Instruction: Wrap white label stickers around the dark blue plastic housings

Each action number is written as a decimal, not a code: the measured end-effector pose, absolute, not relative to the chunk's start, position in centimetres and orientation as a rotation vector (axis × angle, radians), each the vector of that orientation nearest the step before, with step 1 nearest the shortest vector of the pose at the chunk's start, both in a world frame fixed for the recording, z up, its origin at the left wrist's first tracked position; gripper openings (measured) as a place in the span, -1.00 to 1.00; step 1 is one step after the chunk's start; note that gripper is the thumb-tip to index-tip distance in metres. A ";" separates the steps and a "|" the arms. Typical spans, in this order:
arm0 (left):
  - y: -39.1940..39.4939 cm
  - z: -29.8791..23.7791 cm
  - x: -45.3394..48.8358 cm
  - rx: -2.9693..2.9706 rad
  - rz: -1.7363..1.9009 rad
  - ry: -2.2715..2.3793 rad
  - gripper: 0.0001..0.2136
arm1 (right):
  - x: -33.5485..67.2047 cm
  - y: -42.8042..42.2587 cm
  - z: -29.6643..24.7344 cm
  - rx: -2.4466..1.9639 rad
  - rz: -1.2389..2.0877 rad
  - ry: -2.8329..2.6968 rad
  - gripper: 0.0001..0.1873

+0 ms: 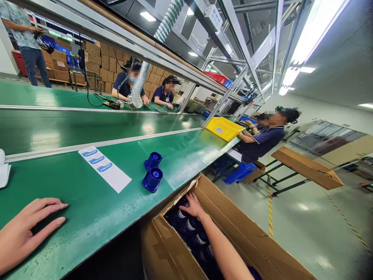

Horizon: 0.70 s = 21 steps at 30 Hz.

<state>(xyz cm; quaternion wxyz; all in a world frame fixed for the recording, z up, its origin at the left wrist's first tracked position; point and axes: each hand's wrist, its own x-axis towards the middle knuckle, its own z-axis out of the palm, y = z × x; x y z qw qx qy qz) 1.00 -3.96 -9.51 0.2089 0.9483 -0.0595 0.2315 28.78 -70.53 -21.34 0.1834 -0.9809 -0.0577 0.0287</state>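
Observation:
My left hand (32,227) rests on the green work surface (110,210) at the lower left, fingers stretched and thumb apart, holding nothing. My right hand (192,205) reaches into an open cardboard box (171,249) beside the table edge. Its thumb and fingers are spread over dark blue parts (190,224) packed in rows; some fingertips are hard to see. Two blue round plastic housings (152,179) with flanged bases stand close together on the table. Left of them lies a white label sheet (115,179) with several blue stickers on its far part.
A white object (4,175) is cut off at the left edge. Farther along the table sits a yellow bin (223,129), with a co-worker (262,140) beside it. Other people work across the line (87,124). A metal rail (101,144) runs behind the labels.

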 end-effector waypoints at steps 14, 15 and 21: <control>-6.3 -6.0 0.7 2.488 0.364 -0.173 -0.69 | 23.6 -56.5 -1.3 -2.155 -0.683 -0.658 -0.59; -6.4 -5.6 0.7 2.457 0.329 -0.167 -0.68 | 23.0 -54.2 -0.7 -2.159 -0.730 -0.788 -0.60; -6.8 -3.7 0.7 2.303 0.278 -0.154 -0.68 | 18.3 -39.8 0.4 -2.232 -0.567 -1.280 -0.71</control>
